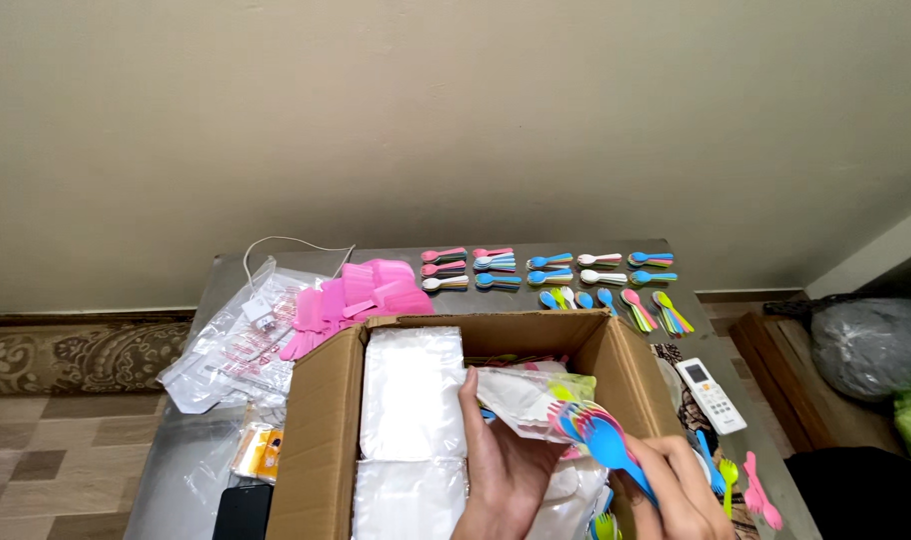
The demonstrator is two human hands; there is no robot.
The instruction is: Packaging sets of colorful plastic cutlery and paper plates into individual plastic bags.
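My left hand (506,465) hovers over an open cardboard box (321,430) and grips a clear plastic bag (521,395) by its lower edge. My right hand (671,490) holds a bunch of stacked plastic sporks (596,430), blue on top with pink and yellow-green beneath, their heads at the mouth of the bag. Stacks of clear plastic bags (413,395) fill the left part of the box.
Groups of coloured plastic spoons (551,270) lie in rows at the table's far side. Pink plastic pieces (361,290) and clear packets (231,345) lie to the left. A white remote (711,393), loose sporks (746,485) and a dark phone (244,512) lie around the box.
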